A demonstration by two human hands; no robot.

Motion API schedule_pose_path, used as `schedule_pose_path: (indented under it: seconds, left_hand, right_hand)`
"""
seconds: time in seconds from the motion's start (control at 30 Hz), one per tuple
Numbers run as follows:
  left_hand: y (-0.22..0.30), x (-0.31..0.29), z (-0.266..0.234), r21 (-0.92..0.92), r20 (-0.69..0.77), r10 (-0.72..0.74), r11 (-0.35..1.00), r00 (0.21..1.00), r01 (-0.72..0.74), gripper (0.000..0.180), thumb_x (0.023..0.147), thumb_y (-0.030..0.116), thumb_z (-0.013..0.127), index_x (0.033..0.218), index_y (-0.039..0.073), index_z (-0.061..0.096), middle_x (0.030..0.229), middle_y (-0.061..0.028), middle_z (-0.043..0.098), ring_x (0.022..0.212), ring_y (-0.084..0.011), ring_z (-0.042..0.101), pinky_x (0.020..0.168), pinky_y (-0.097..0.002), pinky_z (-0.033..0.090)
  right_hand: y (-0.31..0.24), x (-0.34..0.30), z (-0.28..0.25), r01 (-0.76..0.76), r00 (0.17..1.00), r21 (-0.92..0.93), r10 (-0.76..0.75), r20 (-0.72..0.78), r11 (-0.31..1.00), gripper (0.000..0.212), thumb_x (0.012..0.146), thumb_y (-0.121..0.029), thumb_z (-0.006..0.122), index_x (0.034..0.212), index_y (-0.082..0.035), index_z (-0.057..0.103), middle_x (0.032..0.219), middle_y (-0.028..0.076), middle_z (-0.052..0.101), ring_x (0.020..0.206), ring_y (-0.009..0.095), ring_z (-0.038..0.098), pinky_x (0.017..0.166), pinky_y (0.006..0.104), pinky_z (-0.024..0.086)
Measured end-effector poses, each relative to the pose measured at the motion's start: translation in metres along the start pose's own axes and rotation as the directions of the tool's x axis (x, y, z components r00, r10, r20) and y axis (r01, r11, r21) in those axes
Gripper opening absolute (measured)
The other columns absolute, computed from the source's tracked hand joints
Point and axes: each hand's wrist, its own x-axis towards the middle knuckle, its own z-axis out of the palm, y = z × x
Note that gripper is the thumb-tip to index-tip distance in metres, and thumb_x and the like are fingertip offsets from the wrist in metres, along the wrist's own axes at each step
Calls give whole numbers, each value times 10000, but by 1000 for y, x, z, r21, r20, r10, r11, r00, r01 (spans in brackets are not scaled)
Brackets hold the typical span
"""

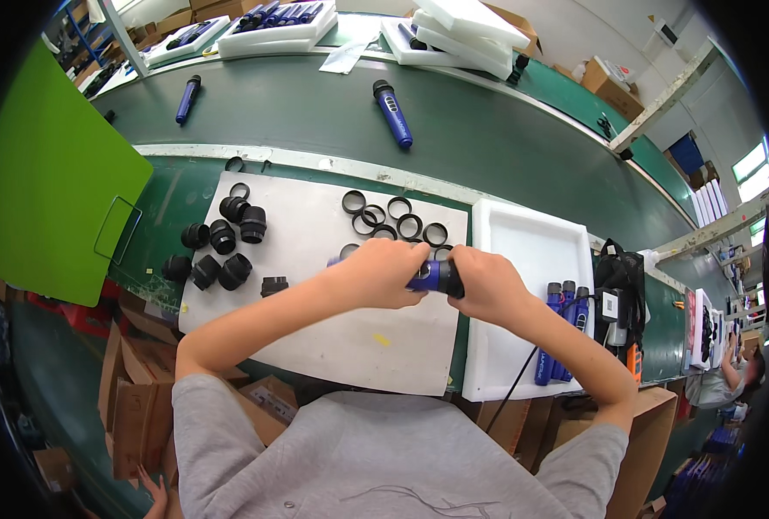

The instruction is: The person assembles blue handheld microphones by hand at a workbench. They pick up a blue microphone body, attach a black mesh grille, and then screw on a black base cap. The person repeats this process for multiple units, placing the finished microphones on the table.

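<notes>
Both my hands are closed round a blue wireless microphone (433, 276) held crosswise over a white sheet (333, 346). My left hand (386, 273) grips its blue body. At the dark end on the right, my right hand (488, 284) wraps round it and hides part of that end. Just beyond my hands lie several thin black rings (410, 227), some overlapping. To the left is a loose group of short black ribbed cylinders (252, 225), with one lone cylinder (274, 285) nearer my left forearm.
Right of the sheet, a white foam tray (481, 346) holds several blue microphones (551, 333). Two more microphones (393, 114) lie on the green conveyor (289, 112). A bright green panel (47, 182) stands left; a black bag (624, 285) sits beyond the tray. Foam trays (281, 35) line the far side.
</notes>
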Motion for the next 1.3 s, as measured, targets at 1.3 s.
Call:
schedule_pose_path:
  seconds: [1.3]
  left_hand:
    - [1, 5, 24, -482, 607, -93, 746, 789, 459, 306, 728, 225, 751, 879, 6, 601, 697, -61, 637, 528, -144, 629, 530, -309, 511]
  right_hand:
    - [24, -11, 46, 350, 894, -252, -402, -197, 902, 232, 662, -47, 706, 819, -33, 536, 659, 89, 553, 571, 295, 611, 553, 395, 514]
